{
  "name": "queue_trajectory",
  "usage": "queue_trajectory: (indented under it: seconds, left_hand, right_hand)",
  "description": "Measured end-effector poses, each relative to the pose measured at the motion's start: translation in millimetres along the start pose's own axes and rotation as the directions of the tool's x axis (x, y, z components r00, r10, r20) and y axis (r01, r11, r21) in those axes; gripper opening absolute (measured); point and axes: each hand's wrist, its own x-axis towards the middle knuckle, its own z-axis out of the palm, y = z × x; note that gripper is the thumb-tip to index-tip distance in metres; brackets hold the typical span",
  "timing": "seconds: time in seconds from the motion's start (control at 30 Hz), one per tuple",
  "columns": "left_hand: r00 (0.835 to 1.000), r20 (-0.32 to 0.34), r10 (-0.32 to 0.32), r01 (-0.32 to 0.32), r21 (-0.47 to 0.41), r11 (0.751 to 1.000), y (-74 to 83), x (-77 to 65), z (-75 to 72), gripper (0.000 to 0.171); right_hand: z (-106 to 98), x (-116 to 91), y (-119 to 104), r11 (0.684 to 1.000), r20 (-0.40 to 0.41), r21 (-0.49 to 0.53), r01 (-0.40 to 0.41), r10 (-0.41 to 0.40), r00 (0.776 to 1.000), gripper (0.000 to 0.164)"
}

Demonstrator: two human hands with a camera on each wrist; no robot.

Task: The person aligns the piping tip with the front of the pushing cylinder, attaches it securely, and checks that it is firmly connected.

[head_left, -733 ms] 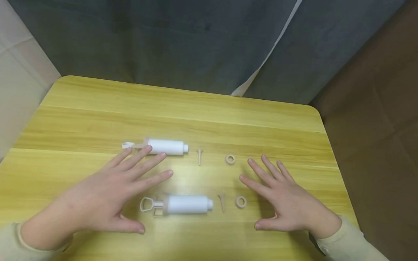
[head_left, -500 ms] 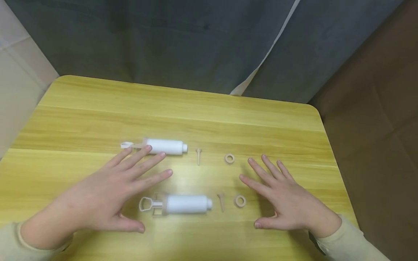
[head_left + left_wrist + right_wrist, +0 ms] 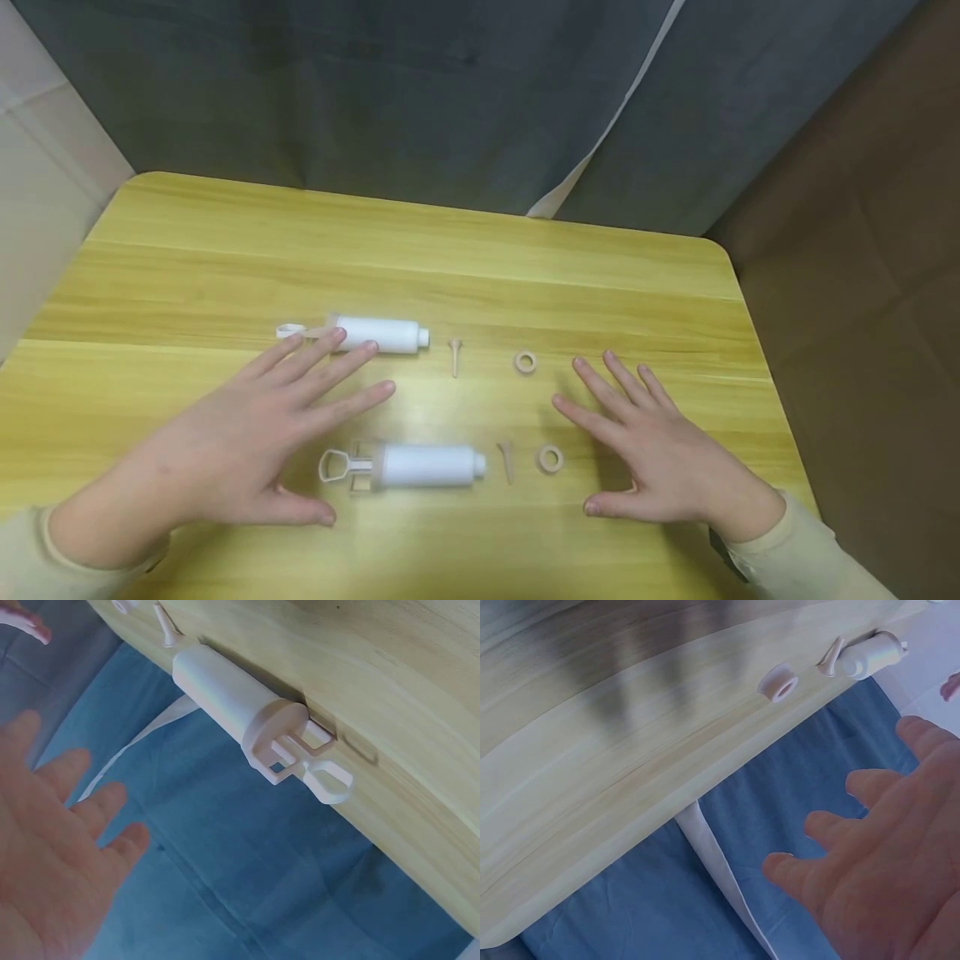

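Both hands hover over the table, palms down with fingers spread, holding nothing. In the head view, the fingers of my left hand [image 3: 251,433] overlap the far white syringe [image 3: 390,335]; the left wrist view shows hand and syringe [image 3: 225,690] apart. A second white syringe [image 3: 427,465], with a beige flange and looped plunger handle, lies nearer, between the hands. To its right are a small beige nozzle [image 3: 507,463] and a beige ring [image 3: 540,459]. Another nozzle [image 3: 455,360] and ring [image 3: 517,364] lie beyond them. My right hand [image 3: 656,454] is beside the rings.
The wood-grain table [image 3: 450,258] has rounded far corners. Dark curtain fabric [image 3: 375,100] hangs behind it, with a pale strip at a gap. Brown fabric [image 3: 862,250] stands on the right and pale fabric [image 3: 45,183] on the left.
The tabletop items have shifted a few pixels up and left in the head view, as the camera moves slightly. Both hands keep their spread pose, and nothing has been picked up.
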Motion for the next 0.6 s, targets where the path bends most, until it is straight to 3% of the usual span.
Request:
queue_trajectory:
  seconds: [0.17, 0.6]
  left_hand:
    - [1.000, -0.018, 0.020, -0.021, -0.026, 0.999, 3.3, 4.7, 3.0, 0.106]
    - [0.998, -0.040, -0.049, 0.048, -0.045, 0.998, 28.4, 38.3, 19.4, 0.108]
  right_hand:
    - [1.2, 0.3, -1.5, 1.000, -0.008, -0.014, 0.005, -0.006, 1.000, 0.100]
    - [9.5, 4.3, -2.5, 1.000, -0.102, -0.031, 0.002, -0.005, 0.995, 0.097]
